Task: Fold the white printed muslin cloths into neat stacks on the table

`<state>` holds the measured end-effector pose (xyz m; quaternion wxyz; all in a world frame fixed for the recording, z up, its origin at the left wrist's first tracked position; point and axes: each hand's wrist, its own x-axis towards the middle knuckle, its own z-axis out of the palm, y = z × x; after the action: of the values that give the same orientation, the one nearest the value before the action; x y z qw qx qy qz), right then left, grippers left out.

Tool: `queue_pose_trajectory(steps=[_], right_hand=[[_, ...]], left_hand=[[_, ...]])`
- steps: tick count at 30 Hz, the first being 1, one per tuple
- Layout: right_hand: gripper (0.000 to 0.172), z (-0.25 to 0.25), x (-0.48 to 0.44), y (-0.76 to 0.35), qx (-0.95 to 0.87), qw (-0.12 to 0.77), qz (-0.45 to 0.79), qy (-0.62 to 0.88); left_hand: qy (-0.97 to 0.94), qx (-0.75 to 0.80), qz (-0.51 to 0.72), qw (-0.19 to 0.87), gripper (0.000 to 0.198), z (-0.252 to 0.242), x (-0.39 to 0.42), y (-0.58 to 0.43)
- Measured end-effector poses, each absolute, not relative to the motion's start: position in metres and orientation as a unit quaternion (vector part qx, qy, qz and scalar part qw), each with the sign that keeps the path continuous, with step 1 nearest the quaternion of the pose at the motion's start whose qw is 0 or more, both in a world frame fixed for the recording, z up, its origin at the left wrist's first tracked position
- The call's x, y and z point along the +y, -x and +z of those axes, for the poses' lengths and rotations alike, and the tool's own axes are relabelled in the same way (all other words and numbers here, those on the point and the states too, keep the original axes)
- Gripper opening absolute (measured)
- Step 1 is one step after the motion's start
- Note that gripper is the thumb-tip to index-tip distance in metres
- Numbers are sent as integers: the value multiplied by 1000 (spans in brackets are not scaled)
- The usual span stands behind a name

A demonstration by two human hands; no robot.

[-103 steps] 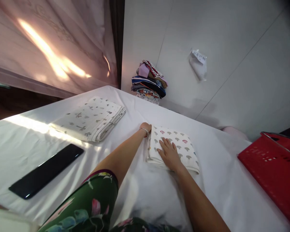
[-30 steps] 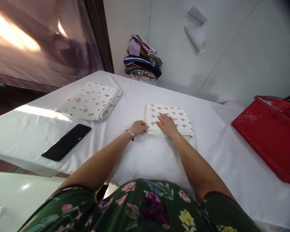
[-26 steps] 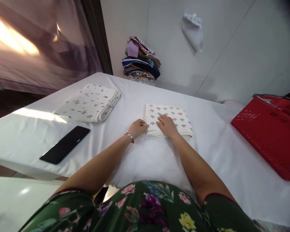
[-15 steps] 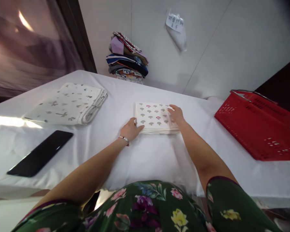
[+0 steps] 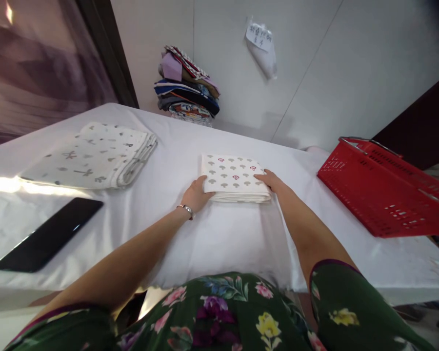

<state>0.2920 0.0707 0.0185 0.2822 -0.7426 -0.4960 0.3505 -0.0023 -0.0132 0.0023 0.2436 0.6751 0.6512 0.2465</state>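
A folded white cloth [image 5: 230, 176] printed with grey and a few red mushrooms lies flat on the table, its stacked layers showing along the near edge. My left hand [image 5: 197, 194] grips its left side near the front corner, thumb on top and fingers along the edge. At the right edge, my right hand [image 5: 271, 180] holds the cloth the same way, thumb over the top; the tips of its other fingers are partly hidden. To the left lies a larger folded white cloth [image 5: 91, 156] with grey plant-like prints, which neither hand touches.
A white cloth covers the table [image 5: 175, 141]. A black flat phone-like slab [image 5: 49, 234] lies at front left, and a red plastic basket [image 5: 380, 190] stands at the right. Behind the table's far edge rises a pile of folded fabrics [image 5: 188, 90]. A labelled plastic bag [image 5: 261, 46] hangs on the wall.
My right hand has slid from the top far-right area of the mushroom cloth down to its right edge, uncovering another red print. My left hand stays at the left edge. The view has shifted slightly.
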Motion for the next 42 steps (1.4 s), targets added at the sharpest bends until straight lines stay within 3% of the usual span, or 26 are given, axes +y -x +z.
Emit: queue_pose_trajectory(steps=[8, 13, 16, 20, 23, 28, 35, 42], right_hand=[[64, 10, -3, -263, -477, 322, 512, 638], [92, 5, -35, -266, -423, 364, 556, 616], [93, 5, -32, -275, -478, 345, 473, 655], [61, 8, -21, -275, -616, 367, 226, 659], [48, 8, -15, -262, -691, 373, 139, 604], [39, -7, -14, -248, -763, 287, 85, 573], [36, -26, -12, -259, -787, 346, 56, 508], [34, -24, -14, -257, -796, 350, 50, 492]], left_hand=[[-682, 668, 215, 206, 51, 18, 52, 66], [-665, 679, 198, 240, 42, 12, 44, 76], [-631, 711, 241, 196, 49, 10, 21, 70], [-669, 675, 294, 101, 36, 19, -13, 52], [-767, 573, 252, 141, 21, 24, -37, 27], [-865, 429, 214, 146, 23, 16, -60, -16], [-880, 433, 183, 69, 24, 7, -63, -42], [-902, 404, 147, 35, 27, 2, -71, -54]])
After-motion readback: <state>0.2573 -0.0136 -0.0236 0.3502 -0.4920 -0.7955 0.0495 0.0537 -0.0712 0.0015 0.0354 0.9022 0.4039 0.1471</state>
